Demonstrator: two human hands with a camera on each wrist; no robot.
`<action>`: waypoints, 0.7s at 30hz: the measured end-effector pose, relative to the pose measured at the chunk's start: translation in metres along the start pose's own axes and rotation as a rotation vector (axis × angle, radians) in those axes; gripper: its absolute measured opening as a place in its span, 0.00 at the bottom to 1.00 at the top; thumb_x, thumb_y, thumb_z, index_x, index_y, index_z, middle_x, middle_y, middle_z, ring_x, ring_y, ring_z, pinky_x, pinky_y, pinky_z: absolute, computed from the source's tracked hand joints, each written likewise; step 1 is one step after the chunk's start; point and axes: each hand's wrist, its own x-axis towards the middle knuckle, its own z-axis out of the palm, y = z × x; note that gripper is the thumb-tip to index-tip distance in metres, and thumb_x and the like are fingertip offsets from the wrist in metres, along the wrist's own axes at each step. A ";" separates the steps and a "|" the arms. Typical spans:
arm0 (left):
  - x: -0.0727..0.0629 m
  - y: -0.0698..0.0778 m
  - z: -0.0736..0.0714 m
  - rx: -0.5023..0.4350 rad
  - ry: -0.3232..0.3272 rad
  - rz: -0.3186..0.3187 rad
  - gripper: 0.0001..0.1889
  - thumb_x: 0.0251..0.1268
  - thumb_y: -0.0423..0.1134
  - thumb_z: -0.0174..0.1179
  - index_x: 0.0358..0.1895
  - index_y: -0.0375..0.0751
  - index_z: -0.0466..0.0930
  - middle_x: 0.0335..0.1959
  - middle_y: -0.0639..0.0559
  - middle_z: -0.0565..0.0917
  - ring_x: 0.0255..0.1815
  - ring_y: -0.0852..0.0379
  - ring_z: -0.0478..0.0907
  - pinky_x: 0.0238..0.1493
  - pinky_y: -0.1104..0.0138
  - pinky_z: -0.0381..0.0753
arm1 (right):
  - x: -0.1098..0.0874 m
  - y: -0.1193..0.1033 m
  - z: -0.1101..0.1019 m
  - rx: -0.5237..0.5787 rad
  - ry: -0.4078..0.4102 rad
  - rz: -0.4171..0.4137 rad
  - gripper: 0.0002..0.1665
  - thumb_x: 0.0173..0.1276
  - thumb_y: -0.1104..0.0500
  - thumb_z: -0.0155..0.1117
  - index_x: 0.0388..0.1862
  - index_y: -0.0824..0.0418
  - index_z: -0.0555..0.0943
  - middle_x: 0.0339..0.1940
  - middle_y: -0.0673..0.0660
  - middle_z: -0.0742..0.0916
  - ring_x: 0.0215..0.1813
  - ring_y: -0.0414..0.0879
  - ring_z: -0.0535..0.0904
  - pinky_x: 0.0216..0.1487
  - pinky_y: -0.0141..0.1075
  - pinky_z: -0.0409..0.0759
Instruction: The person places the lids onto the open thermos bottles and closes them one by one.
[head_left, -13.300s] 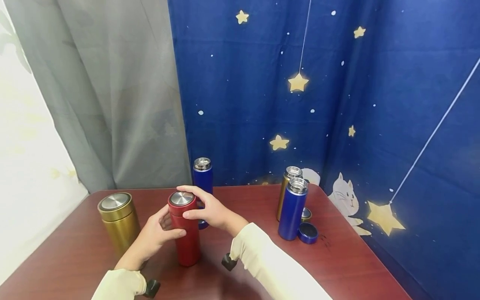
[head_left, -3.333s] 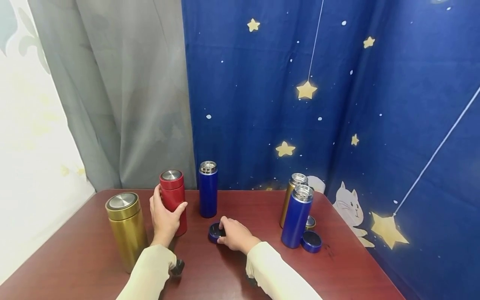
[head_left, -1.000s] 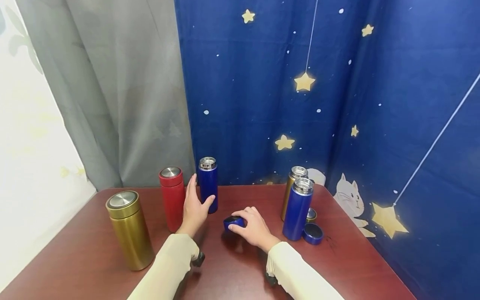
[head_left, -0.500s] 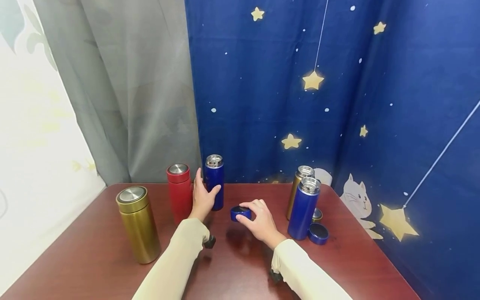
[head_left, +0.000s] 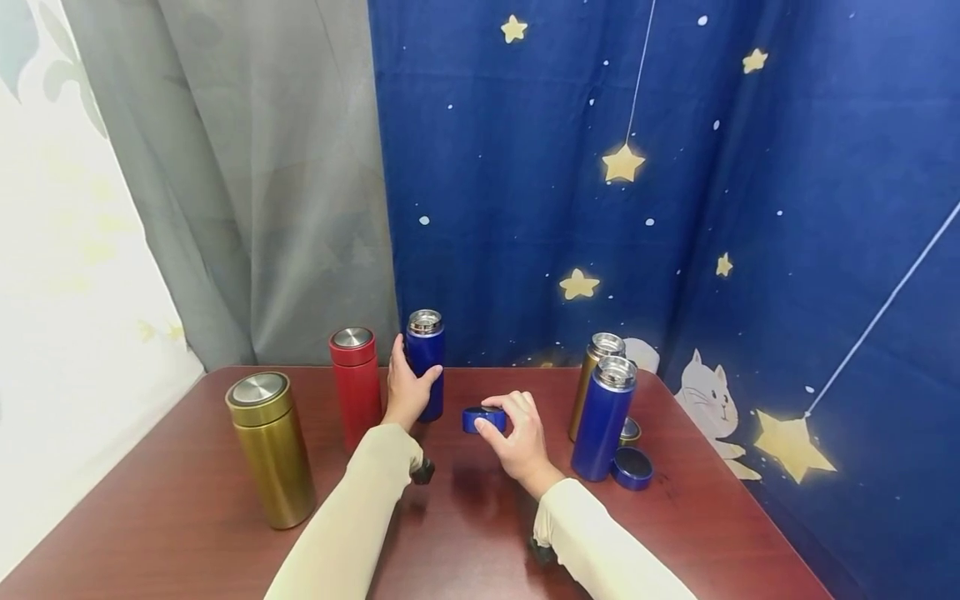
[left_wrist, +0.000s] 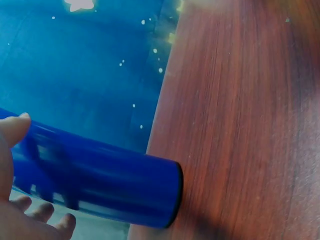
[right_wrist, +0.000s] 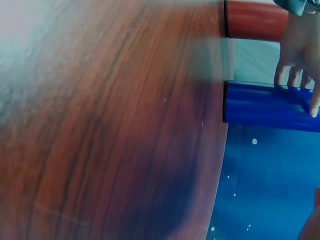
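In the head view my right hand [head_left: 520, 429] pinches a blue lid [head_left: 472, 419] with a dark top, raised off the table. My left hand [head_left: 410, 387] is at the left side of a lidless blue thermos bottle [head_left: 426, 358] with a bare steel neck. The thumb lies across the front of this bottle and the fingers reach along its left side; in the left wrist view narrow gaps show between the fingertips [left_wrist: 67, 220] and the blue wall [left_wrist: 115, 185]. Just left of it stands a capped red thermos bottle [head_left: 356, 392].
A capped gold thermos bottle [head_left: 273, 454] stands at the left. On the right, a lidless blue bottle [head_left: 600, 425] stands partly in front of a lidless gold bottle [head_left: 588, 379], with a blue lid [head_left: 632, 468] and a gold lid [head_left: 630, 431] beside them. Curtains hang behind the table [head_left: 480, 542].
Earlier, both hands were on the red bottle, which has since moved back and left. My right hand has lifted the blue lid off the table; my left hand has shifted right to the blue bottle.
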 end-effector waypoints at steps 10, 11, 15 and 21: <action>0.006 -0.007 0.000 0.026 -0.026 -0.043 0.45 0.60 0.38 0.68 0.76 0.40 0.49 0.70 0.35 0.63 0.69 0.36 0.62 0.68 0.43 0.57 | 0.005 -0.006 0.003 0.010 0.043 -0.004 0.16 0.61 0.47 0.66 0.39 0.57 0.84 0.32 0.48 0.82 0.38 0.45 0.70 0.39 0.38 0.70; 0.005 -0.008 0.000 0.032 -0.027 -0.042 0.45 0.60 0.39 0.68 0.76 0.40 0.49 0.70 0.35 0.64 0.69 0.36 0.62 0.68 0.43 0.57 | 0.005 -0.006 0.004 0.009 0.045 -0.006 0.15 0.61 0.47 0.66 0.39 0.56 0.84 0.32 0.48 0.82 0.38 0.45 0.70 0.39 0.38 0.70; 0.003 -0.010 -0.001 0.042 -0.019 -0.043 0.44 0.61 0.39 0.68 0.75 0.39 0.51 0.70 0.35 0.64 0.68 0.36 0.62 0.68 0.42 0.57 | 0.007 -0.008 0.005 0.009 0.055 -0.013 0.16 0.62 0.47 0.65 0.39 0.56 0.84 0.32 0.49 0.82 0.37 0.45 0.70 0.39 0.37 0.70; 0.000 -0.005 0.001 0.057 -0.030 -0.047 0.44 0.61 0.39 0.68 0.75 0.40 0.51 0.70 0.36 0.65 0.68 0.37 0.63 0.68 0.42 0.58 | 0.010 -0.007 0.004 0.008 0.078 -0.014 0.16 0.62 0.47 0.64 0.39 0.57 0.84 0.32 0.50 0.82 0.37 0.46 0.70 0.38 0.38 0.70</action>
